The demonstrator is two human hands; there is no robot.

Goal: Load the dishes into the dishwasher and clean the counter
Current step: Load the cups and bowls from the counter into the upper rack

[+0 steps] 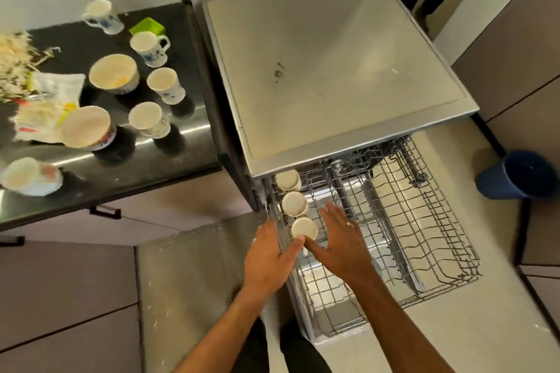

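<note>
3 cups (294, 204) in the rack (424, 239) (4 mugs (150, 48), 3 bowls (113, 73) on the counter (188, 142)), left hand (268, 257) and right hand (341, 239) fingers straight.

Bright, soft-focus, wide-angle edge distortion

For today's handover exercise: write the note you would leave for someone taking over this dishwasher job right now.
Left hand and right hand: both open, fingers straight, flanking the nearest cup in the pulled-out rack.
Done: three cups in a row along the rack's left side.
Left: four mugs, e.g., two bowls and a cup on a saucer wait on the counter; then wipe it.
</note>
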